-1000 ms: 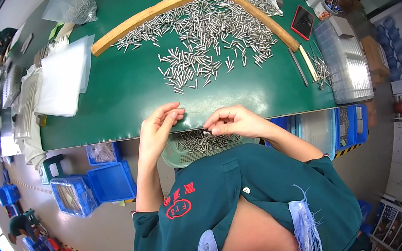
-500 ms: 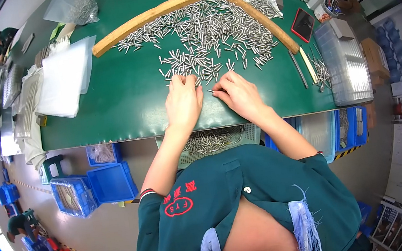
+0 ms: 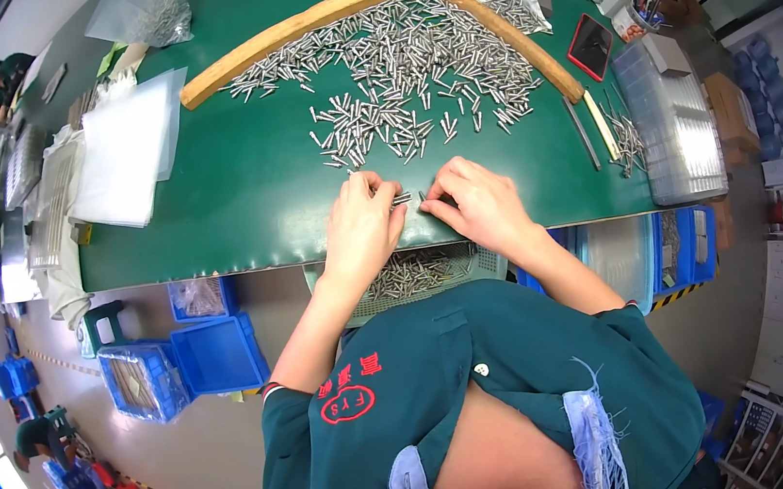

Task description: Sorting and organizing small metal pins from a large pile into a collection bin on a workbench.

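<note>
Several small metal pins [image 3: 400,200] stick out between the closed thumb and fingers of my left hand [image 3: 361,219]. Opposite it, my right hand [image 3: 479,199] pinches a single short metal pin [image 3: 422,196] between thumb and forefinger. Both hands hover low over the green table [image 3: 251,213], close to its near edge and a short gap apart. Beyond them lies a small heap of the same silvery pins [image 3: 367,128], which joins a larger spread pile [image 3: 425,40]. Two wooden bars [image 3: 306,28] meet at an angle behind that pile.
Under the table edge sits a green basket [image 3: 487,267] with more pins in it. White plastic sheets [image 3: 119,170] lie at left. On the right are a red-edged phone [image 3: 590,48], thin rods [image 3: 626,137] and stacked clear trays [image 3: 671,132]. Blue crates [image 3: 219,354] stand on the floor.
Both hands have drawn back from the small heap toward the near table edge. More pins now show in my left hand, and the pin in my right has turned more upright.
</note>
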